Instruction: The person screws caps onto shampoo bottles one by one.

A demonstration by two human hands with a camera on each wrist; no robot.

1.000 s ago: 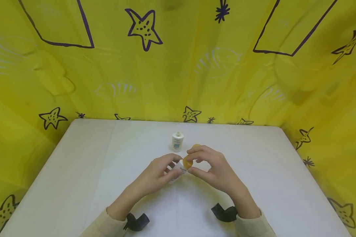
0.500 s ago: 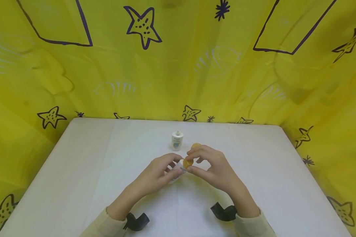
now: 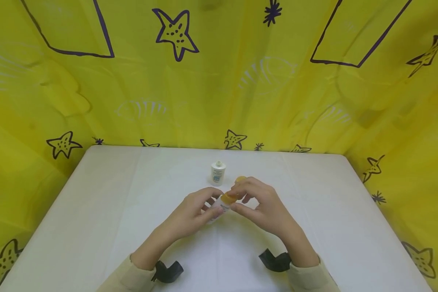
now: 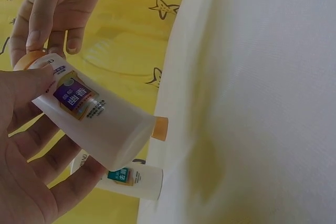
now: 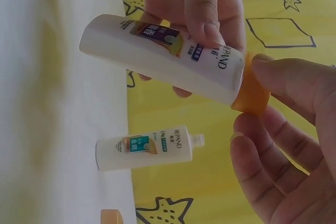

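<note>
My left hand grips a white shampoo bottle with a purple label, thumb on its front and fingers round the back. The bottle is tilted, its neck end pointing up and to the right in the head view. An orange cap sits at that end. My right hand pinches the cap, its thumb on the side and fingertips curled close round it. Behind both hands stands another white bottle with a green label, its narrow nozzle bare.
A second orange cap rests on the white table, partly behind my right hand in the head view. A yellow curtain printed with stars and fish hangs round the table. Black straps sit at both wrists.
The cap in my right hand showed its round face before and now shows its side, in line with the bottle. Both hands have barely moved; the standing bottle is unchanged.
</note>
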